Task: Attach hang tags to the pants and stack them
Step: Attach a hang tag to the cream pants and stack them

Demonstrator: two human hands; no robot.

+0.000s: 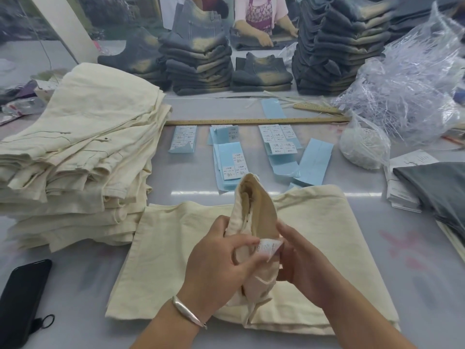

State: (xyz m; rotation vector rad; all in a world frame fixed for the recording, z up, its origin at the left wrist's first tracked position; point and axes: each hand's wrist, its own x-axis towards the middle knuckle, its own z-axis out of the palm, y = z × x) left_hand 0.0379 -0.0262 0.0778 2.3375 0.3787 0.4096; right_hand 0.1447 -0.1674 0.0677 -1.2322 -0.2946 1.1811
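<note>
So a folded pair of cream pants (314, 238) is laid flat on the tabletop (415, 273), with its waistband lifted up in the middle. The raised fabric is gripped by the left hand (216, 268), fingers curled round it, while a small white label (268, 249) is pinched by the right hand (302, 263). Blue hang tags (227, 157) are spread out just beyond, and a stack of cream pants (75, 147) is piled to the left.

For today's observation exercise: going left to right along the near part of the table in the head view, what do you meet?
Black phone → stack of cream pants → left hand → small white label → right hand → grey folded cloth.
</note>
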